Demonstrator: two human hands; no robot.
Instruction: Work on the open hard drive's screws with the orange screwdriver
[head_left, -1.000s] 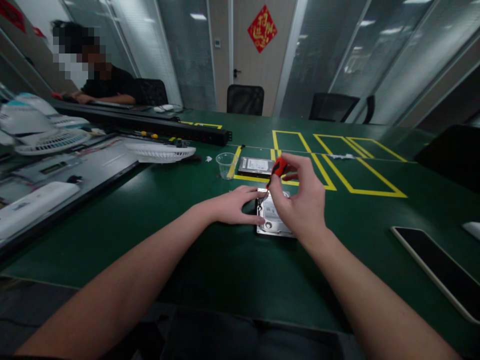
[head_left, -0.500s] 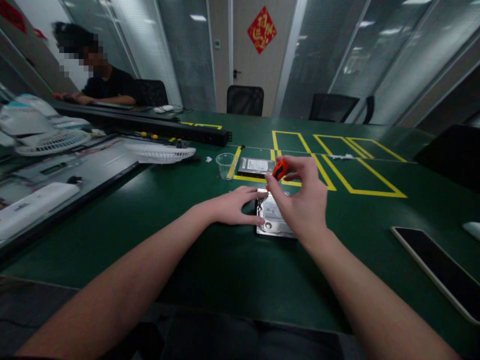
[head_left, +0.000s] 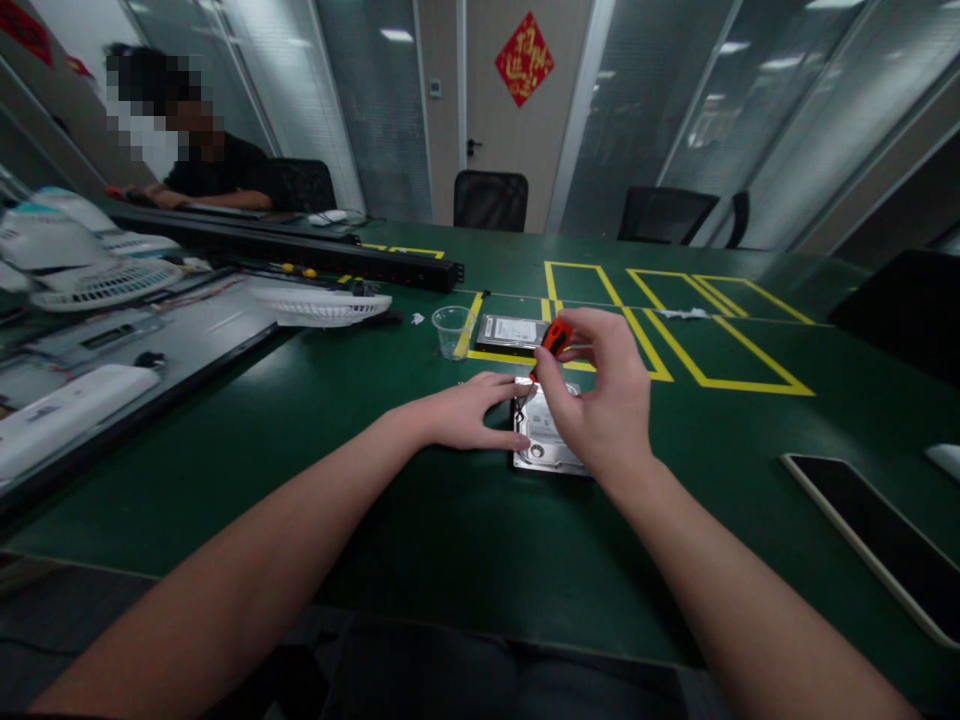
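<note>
A silver hard drive (head_left: 551, 455) lies flat on the green table in front of me. My left hand (head_left: 472, 415) rests at its left side, thumb and fingers spread; the thumb tip touches the cover and the forefinger reaches its upper left corner. Between the fingertips of my right hand (head_left: 604, 390) is a screwdriver (head_left: 556, 338) with a red and black handle. It stands tilted, its thin shaft pointing down to the drive's left edge. The exact spot where the tip meets the drive is too small to tell. My right hand covers the drive's right part.
Behind lie a second hard drive (head_left: 514, 333) and a clear plastic cup (head_left: 452, 335). A phone (head_left: 870, 530) is at right. White fan parts (head_left: 322, 305), a metal panel (head_left: 202, 330) and a long black bar (head_left: 300, 250) fill the left. A person (head_left: 217, 170) sits at far left.
The screwdriver's handle has turned and shifted slightly left and down in my right hand's fingers. My left hand and the hard drive stay in place.
</note>
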